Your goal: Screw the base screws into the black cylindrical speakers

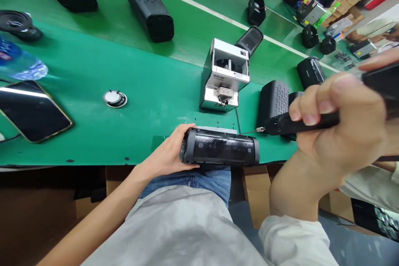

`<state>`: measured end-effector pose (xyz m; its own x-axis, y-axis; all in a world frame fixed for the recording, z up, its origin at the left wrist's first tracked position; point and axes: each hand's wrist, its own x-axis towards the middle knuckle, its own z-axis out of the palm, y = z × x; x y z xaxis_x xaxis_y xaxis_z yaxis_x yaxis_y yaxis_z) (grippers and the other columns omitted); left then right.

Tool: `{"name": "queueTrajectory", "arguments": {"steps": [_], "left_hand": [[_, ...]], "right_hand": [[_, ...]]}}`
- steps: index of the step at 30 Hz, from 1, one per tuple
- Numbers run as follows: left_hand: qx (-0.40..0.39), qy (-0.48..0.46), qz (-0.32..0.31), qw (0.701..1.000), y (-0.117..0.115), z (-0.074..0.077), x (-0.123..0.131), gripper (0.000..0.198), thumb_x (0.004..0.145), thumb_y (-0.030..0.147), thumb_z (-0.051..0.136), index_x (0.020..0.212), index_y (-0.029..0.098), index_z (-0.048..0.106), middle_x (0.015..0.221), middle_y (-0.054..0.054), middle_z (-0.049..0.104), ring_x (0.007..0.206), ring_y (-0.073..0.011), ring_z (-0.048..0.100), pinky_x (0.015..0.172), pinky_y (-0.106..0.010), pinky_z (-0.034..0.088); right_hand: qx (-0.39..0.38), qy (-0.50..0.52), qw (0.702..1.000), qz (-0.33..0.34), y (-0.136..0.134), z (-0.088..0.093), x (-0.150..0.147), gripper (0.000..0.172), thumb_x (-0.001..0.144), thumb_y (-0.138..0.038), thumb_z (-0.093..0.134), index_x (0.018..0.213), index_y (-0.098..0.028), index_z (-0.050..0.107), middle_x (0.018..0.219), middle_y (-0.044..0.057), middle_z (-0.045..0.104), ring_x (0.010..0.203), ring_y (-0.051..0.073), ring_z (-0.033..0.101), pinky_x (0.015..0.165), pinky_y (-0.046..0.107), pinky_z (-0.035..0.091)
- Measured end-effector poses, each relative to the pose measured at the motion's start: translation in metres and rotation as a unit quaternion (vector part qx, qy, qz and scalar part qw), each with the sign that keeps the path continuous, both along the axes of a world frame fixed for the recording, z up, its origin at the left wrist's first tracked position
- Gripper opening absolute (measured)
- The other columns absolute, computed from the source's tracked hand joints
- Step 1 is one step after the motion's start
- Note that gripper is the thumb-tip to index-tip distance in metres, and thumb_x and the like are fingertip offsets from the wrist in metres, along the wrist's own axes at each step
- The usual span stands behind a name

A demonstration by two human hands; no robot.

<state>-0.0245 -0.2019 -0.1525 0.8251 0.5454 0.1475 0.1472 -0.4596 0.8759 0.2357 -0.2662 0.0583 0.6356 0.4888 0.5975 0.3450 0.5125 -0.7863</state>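
My left hand is wrapped round the left end of a black speaker, which lies on its side along the front edge of the green table. In my right hand is a black electric screwdriver, its fingers closed round the body. The bit points left and ends close to the speaker's top right edge; whether it touches I cannot tell. Behind the speaker stands a white screw feeder. A black textured speaker stands just beyond the screwdriver, partly hidden by it.
On the left lie a phone, a plastic bottle, a speaker driver and a small round silver tin. Another long speaker lies on the conveyor strip beyond. Co-workers sit across at the upper right; cardboard boxes are under the table.
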Motion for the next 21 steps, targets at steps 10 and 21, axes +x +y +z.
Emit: {"name": "queueTrajectory", "arguments": {"steps": [10, 21], "left_hand": [[-0.021, 0.004, -0.003, 1.000, 0.001, 0.002, -0.001, 0.110, 0.081, 0.039, 0.104, 0.166, 0.029, 0.035, 0.163, -0.020, 0.056, 0.151, -0.0453, 0.065, 0.126, -0.065, 0.058], [-0.017, -0.002, -0.003, 1.000, 0.001, 0.000, -0.001, 0.113, 0.082, 0.041, 0.105, 0.169, 0.031, 0.033, 0.167, -0.020, 0.054, 0.153, -0.0460, 0.063, 0.127, -0.067, 0.058]], "right_hand": [[0.054, -0.090, 0.992, 0.070, -0.004, -0.056, 0.009, 0.025, 0.085, -0.017, 0.083, 0.104, -0.025, 0.069, 0.064, -0.009, 0.044, 0.040, 0.011, 0.042, 0.032, 0.024, 0.039], [0.049, -0.092, 0.989, 0.101, -0.001, -0.061, 0.016, 0.028, 0.087, -0.019, 0.087, 0.101, -0.025, 0.063, 0.062, -0.012, 0.045, 0.033, 0.008, 0.035, 0.030, 0.021, 0.036]]}}
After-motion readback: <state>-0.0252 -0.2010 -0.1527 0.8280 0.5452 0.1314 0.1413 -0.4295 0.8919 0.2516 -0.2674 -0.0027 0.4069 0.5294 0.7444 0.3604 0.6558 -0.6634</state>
